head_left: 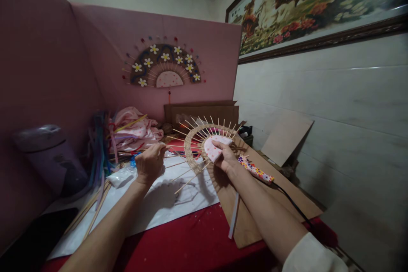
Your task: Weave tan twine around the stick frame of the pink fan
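My right hand grips a half-made fan by its half-round base, which is covered in pink spotted cloth. Thin wooden sticks fan out from that base, and a band of woven twine curves across them. To the left, my left hand is closed in a pinch beside the outer stick ends. A thin pale line runs from its fingertips toward the fan; whether it is a stick or a strand of twine I cannot make out. Under the fan lie white paper and a brown board.
A flower-patterned glue gun with a black cord rests on the board, near a glue stick. Leftward are loose sticks, pipe cleaners, pink cloth and a lidded tumbler. A finished flowered fan hangs behind.
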### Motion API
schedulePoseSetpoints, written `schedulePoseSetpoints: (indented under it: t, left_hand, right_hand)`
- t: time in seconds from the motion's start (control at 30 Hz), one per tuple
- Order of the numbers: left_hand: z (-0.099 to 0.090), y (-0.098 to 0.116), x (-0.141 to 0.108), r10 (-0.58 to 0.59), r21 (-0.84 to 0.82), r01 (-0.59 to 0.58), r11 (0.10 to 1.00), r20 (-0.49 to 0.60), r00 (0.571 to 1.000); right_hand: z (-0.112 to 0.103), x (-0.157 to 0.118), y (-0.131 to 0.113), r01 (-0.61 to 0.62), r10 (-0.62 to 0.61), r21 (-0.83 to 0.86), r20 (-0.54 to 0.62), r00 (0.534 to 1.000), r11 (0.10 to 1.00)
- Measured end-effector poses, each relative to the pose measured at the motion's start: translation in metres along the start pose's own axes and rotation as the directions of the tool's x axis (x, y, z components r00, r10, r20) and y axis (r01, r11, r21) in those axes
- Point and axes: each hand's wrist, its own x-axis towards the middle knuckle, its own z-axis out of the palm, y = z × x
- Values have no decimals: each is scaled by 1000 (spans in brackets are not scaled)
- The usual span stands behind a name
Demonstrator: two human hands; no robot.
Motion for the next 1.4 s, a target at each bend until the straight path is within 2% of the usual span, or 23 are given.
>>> schedulePoseSetpoints:
  t: [0.17,0.5,1.0,1.1,1.4]
  left_hand:
    - [-6,0,4,15,7,-15,1000,38,999]
    - [-7,-1,5,-56,27,52,998,164,985]
    - [-8,-4,6,-38,97,14,995,249,968]
    - [-9,-4,7,-34,85,13,996,252,967]
    - [-8,-3,5,-42,99,13,995,293,955]
  right_hand:
    - [-1,3,0,-18,18,-7,-10,1000,1000]
    - [-2,2,-1,-31,32,-55,3,999,998]
    - [4,-5,-1,-31,30,-20,-21,999,999]
    - [5,-6,0,-47,48,-33,15,999,998]
    - [7,-9,2,-54,51,-101,-33,998,993]
